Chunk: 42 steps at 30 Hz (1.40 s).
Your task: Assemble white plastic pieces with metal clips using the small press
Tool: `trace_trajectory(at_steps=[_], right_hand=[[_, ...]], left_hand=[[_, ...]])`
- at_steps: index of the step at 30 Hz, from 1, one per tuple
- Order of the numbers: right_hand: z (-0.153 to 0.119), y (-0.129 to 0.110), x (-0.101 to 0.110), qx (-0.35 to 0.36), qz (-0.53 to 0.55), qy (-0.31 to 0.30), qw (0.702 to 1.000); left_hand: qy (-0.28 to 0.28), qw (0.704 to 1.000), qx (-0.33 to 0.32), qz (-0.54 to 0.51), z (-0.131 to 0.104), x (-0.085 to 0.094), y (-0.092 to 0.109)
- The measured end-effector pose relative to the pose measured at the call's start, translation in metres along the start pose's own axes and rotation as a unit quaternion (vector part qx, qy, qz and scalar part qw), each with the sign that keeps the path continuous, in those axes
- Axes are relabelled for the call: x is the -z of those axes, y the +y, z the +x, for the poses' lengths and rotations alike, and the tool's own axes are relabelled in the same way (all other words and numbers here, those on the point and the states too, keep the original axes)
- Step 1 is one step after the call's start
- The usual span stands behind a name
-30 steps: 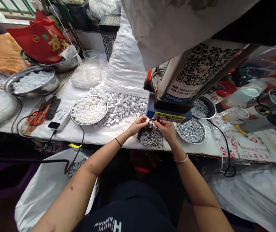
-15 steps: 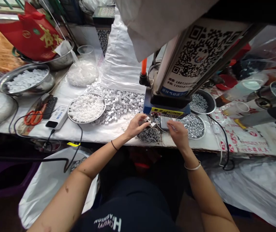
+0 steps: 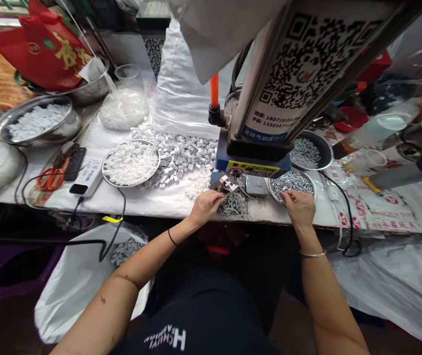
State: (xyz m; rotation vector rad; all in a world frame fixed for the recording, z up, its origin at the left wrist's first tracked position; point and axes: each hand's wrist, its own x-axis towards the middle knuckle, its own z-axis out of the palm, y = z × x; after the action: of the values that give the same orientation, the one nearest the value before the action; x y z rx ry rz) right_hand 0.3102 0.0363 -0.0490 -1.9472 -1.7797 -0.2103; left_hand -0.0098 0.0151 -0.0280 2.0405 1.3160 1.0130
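My left hand (image 3: 206,207) is closed in a pinch at the left edge of a pile of small dark metal parts (image 3: 232,204); what its fingertips hold is too small to name. Just beyond it, white plastic pieces (image 3: 228,184) lie beneath the blue press head (image 3: 253,160). My right hand (image 3: 299,207) pinches at the near rim of a round tray of silvery metal pins (image 3: 291,184), its fingertips together over the pins. Whatever they grip cannot be made out. A small grey box (image 3: 256,186) sits between the hands.
Grey-white square pieces (image 3: 181,155) are heaped beside a bowl of white parts (image 3: 132,163). Orange scissors (image 3: 51,179) and a white device (image 3: 88,179) lie at the left. A dark bowl of metal parts (image 3: 307,152) stands behind the pin tray. A black cable (image 3: 346,217) crosses the right side.
My right hand has moved right, from the grey box to the pin tray. My left hand has drawn back slightly from the white pieces, which now lie uncovered under the press.
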Motion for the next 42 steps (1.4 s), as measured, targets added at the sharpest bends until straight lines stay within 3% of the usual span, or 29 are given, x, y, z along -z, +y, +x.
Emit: trace_trajectory(at_steps=[4,7,10,12,16,20,23,27,29,31,33,35,39,42], right_hand=[[-0.002,-0.005,0.007,-0.015,0.020,0.015,1.000],[-0.004,-0.017,0.016,-0.091,0.147,0.042,0.984],[-0.012,-0.045,0.030,-0.178,0.331,0.004,0.927],[-0.021,-0.071,0.039,-0.199,0.434,-0.084,0.874],[-0.041,-0.125,0.044,-0.197,0.550,-0.243,0.774],[-0.050,-0.161,0.036,-0.217,0.581,-0.288,0.729],[-0.050,-0.172,0.035,-0.203,0.562,-0.279,0.752],[-0.052,-0.171,0.036,-0.098,0.472,-0.237,0.843],[-0.055,-0.169,0.034,0.001,0.395,-0.185,0.900],[-0.058,-0.166,0.029,0.121,0.305,-0.115,0.938],[-0.058,-0.164,0.024,0.216,0.234,-0.060,0.946],[-0.057,-0.163,0.022,0.264,0.197,-0.029,0.944],[-0.053,-0.163,0.025,0.259,0.210,0.003,0.943],[-0.053,-0.163,0.027,0.273,0.209,0.018,0.939]], left_hand=[[0.005,0.999,0.002,-0.047,-0.004,0.002,-0.001],[0.009,0.988,0.082,-0.132,-0.006,0.001,0.000],[0.011,0.943,0.192,-0.273,-0.005,0.000,0.001],[0.016,0.910,0.228,-0.346,-0.005,0.000,0.004],[0.031,0.885,0.222,-0.407,-0.009,-0.002,0.012],[0.031,0.886,0.201,-0.417,-0.016,-0.004,0.019],[0.039,0.915,0.163,-0.367,-0.018,-0.002,0.021],[0.040,0.954,0.095,-0.281,-0.017,0.004,0.021],[0.037,0.949,0.120,-0.290,-0.017,0.003,0.021],[0.025,0.924,0.185,-0.334,-0.016,-0.001,0.021],[0.009,0.895,0.242,-0.373,-0.015,-0.004,0.022],[-0.003,0.893,0.258,-0.369,-0.014,-0.004,0.024],[0.012,0.965,0.160,-0.207,-0.012,0.001,0.030],[0.022,0.990,0.093,-0.101,-0.011,0.003,0.034]])
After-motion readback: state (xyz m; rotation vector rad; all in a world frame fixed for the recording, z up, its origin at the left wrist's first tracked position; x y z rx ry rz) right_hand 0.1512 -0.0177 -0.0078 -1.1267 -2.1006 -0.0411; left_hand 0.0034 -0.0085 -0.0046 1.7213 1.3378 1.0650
